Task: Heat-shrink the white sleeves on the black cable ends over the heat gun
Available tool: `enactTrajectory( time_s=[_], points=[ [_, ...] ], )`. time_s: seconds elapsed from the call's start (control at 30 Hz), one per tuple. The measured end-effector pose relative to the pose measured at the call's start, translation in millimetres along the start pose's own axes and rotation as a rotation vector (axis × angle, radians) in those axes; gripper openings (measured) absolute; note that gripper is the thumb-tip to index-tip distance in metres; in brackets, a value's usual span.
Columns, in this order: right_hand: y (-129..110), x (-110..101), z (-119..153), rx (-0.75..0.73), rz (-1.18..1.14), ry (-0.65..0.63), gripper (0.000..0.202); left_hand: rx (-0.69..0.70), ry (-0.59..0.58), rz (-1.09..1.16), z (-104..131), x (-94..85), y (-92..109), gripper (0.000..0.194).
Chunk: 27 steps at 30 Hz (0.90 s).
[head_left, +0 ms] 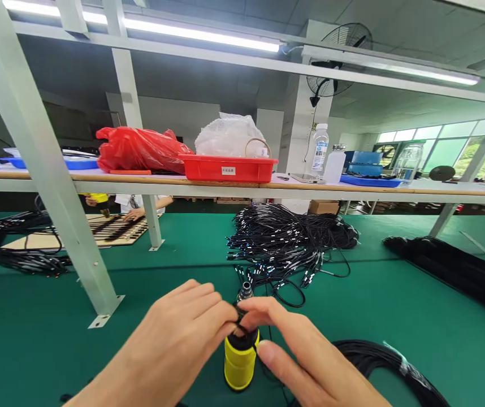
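A yellow heat gun (239, 367) with a black collar stands upright on the green table, its metal nozzle (246, 289) pointing up. Just in front of the nozzle, a thin black cable (242, 329) runs between my hands. My left hand (183, 325) is closed, with thumb and forefinger pinching the cable. My right hand (295, 350) curls in from the other side, fingertips meeting the left ones and its thumb close to the cable by the collar. The fingers hide most of the cable and part of the nozzle.
Behind the heat gun lies a heap of black cables (285, 237) with white-marked ends. A coiled cable bundle (390, 359) is at right front, another bundle (450, 268) farther right. A shelf (161, 185) with a red bin (229, 168) crosses above. A co-worker's hand (134, 214) is at far left.
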State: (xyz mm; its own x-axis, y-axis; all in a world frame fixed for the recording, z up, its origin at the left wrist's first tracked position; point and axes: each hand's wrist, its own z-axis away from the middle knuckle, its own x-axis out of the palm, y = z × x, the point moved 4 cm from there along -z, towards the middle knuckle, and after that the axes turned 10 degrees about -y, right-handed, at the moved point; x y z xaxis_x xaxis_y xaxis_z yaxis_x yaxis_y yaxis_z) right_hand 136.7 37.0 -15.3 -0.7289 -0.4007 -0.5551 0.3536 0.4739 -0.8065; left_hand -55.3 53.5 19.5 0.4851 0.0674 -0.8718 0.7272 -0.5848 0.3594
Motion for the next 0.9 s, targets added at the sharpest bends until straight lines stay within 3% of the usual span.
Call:
enactTrajectory(
  time_s=[0.1,0.3,0.53,0.77,0.9],
  points=[
    [1.4,2.2,-8.8,0.034,-0.004,-0.038,0.017,0.122,-0.107,-0.070,-16.2,9.4,22.2,0.031],
    [15.8,-16.1,-12.4,0.121,0.032,0.149,0.026,0.126,0.045,-0.107,-4.8,15.2,0.9,0.024],
    [15.3,-25.3,-22.7,0.109,0.092,0.136,0.024,-0.035,-0.164,-0.054,-10.6,24.2,-10.5,0.027],
    [19.2,-27.7,-37.6,0.072,0.153,0.139,0.022,-0.171,-0.179,0.095,-21.7,33.7,-18.9,0.043],
    [20.1,-27.8,-43.4,0.056,0.180,0.152,0.022,-0.197,-0.129,0.190,-27.8,35.2,-21.2,0.045]
  ],
)
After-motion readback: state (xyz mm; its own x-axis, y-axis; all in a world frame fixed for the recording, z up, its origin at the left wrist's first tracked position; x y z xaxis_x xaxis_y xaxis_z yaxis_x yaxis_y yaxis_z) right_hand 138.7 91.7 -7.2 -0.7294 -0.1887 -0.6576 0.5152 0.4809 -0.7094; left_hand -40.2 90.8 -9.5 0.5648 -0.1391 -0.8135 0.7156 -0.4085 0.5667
